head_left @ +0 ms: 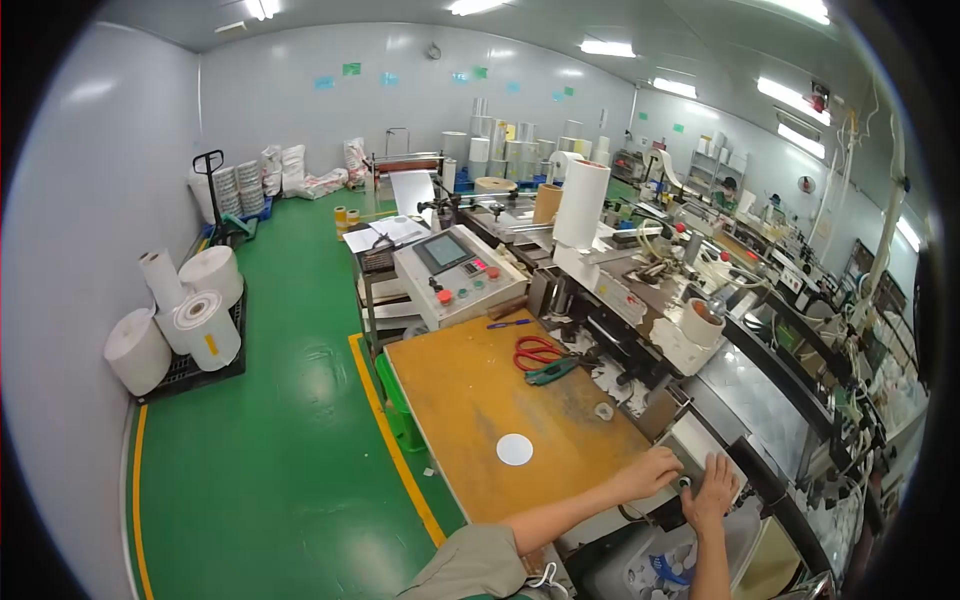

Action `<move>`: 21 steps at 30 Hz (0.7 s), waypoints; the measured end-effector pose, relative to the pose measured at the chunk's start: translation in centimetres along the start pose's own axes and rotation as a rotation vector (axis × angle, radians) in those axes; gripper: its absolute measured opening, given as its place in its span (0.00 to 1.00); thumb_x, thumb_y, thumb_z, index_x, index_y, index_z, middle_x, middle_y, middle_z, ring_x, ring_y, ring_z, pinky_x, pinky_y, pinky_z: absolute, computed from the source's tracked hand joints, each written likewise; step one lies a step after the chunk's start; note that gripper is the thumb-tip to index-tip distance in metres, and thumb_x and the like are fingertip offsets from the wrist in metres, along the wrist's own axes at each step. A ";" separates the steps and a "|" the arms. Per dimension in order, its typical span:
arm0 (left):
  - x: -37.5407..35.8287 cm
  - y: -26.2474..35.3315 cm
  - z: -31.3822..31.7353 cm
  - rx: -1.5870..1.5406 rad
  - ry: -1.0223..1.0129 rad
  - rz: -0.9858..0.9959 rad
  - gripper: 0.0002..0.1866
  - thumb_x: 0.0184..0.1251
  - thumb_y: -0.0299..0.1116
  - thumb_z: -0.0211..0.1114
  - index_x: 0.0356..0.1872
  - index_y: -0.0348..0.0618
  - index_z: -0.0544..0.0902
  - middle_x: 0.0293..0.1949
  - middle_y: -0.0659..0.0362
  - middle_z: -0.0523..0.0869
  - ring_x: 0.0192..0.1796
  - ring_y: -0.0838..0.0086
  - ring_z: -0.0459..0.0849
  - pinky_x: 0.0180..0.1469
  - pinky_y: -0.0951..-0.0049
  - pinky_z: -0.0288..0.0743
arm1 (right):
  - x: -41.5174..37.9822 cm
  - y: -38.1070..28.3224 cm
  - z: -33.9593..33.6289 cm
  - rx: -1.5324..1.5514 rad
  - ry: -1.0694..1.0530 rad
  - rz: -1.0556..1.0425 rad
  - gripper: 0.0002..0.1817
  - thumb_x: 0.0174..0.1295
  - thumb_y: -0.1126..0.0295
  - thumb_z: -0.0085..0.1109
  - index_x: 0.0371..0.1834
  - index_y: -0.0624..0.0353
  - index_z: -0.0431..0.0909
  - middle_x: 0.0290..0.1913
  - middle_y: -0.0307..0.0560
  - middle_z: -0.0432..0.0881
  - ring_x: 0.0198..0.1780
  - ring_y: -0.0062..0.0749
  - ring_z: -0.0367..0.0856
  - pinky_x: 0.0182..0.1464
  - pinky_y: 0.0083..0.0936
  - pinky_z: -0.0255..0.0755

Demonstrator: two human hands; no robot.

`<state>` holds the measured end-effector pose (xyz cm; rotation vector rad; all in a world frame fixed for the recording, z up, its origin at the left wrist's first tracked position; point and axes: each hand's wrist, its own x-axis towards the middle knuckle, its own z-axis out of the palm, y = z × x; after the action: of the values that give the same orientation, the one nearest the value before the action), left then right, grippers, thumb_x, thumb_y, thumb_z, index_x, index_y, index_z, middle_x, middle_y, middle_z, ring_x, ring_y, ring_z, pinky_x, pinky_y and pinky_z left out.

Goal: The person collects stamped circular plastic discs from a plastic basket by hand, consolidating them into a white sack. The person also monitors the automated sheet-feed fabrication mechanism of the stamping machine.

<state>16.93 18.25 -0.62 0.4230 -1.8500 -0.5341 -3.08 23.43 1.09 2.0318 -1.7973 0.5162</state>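
My left hand (650, 474) is at the near right corner of the wooden table, by a pale grey machine box (698, 446). Its fingers are curled closed, and what they hold, if anything, is hidden. My right hand (712, 493) lies on the box with its fingers stretched out. Between the two hands is a small dark knob (685, 482). On the wooden table (450, 400) are a white round disc (514, 449), red-handled scissors (538, 352), a green-handled tool (552, 370) and a blue pen (508, 324).
A control panel (455, 268) with coloured buttons stands beyond the table. White rolls (582, 205) are mounted on the machine. A grey bin (630, 572) is below my hands. More rolls (208, 325) stand on a black pallet at the left. Another person (726, 193) is far back.
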 end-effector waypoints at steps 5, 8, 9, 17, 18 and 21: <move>-0.1 0.0 -1.5 0.000 -0.055 -0.058 0.08 0.62 0.28 0.61 0.39 0.36 0.81 0.37 0.49 0.80 0.46 0.53 0.77 0.49 0.59 0.71 | -0.1 -0.2 -0.2 0.025 0.037 -0.006 0.44 0.41 0.65 0.66 0.67 0.60 0.62 0.68 0.60 0.64 0.71 0.54 0.58 0.68 0.49 0.50; 0.3 0.0 -1.6 0.015 -0.058 -0.023 0.08 0.61 0.28 0.62 0.39 0.37 0.81 0.37 0.49 0.81 0.45 0.53 0.79 0.49 0.59 0.72 | -0.2 0.4 0.9 -0.002 0.058 -0.001 0.43 0.41 0.65 0.67 0.66 0.60 0.64 0.66 0.60 0.66 0.70 0.55 0.60 0.68 0.49 0.52; 0.4 -0.5 -0.9 0.011 -0.029 0.026 0.07 0.60 0.28 0.62 0.37 0.37 0.82 0.35 0.49 0.82 0.43 0.52 0.79 0.47 0.59 0.73 | 0.1 -0.1 0.3 0.046 0.032 0.027 0.43 0.41 0.63 0.67 0.67 0.58 0.64 0.65 0.61 0.67 0.69 0.55 0.62 0.68 0.49 0.52; 7.3 -1.5 -0.3 0.051 -0.204 -0.048 0.13 0.62 0.28 0.61 0.47 0.38 0.81 0.47 0.47 0.82 0.52 0.51 0.79 0.54 0.60 0.73 | 0.7 -0.8 0.4 -0.013 0.028 0.091 0.40 0.44 0.58 0.66 0.65 0.53 0.67 0.67 0.54 0.67 0.70 0.46 0.62 0.67 0.49 0.56; 8.6 -1.7 0.3 0.034 -0.233 -0.049 0.14 0.62 0.28 0.61 0.48 0.38 0.81 0.49 0.47 0.81 0.52 0.51 0.79 0.55 0.60 0.73 | 0.8 -0.8 0.2 -0.010 0.004 0.107 0.40 0.45 0.58 0.65 0.65 0.53 0.67 0.67 0.54 0.67 0.70 0.47 0.62 0.67 0.50 0.55; 11.8 -3.8 3.4 0.093 -0.325 0.024 0.16 0.61 0.29 0.63 0.51 0.37 0.78 0.50 0.47 0.80 0.52 0.50 0.78 0.54 0.60 0.73 | 0.4 -0.5 -0.2 -0.001 0.038 0.099 0.40 0.44 0.58 0.65 0.66 0.53 0.67 0.67 0.52 0.66 0.69 0.46 0.62 0.66 0.49 0.55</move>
<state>10.02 9.37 5.61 0.3924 -2.1965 -0.5250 -2.58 23.22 1.41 1.9268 -1.8818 0.5788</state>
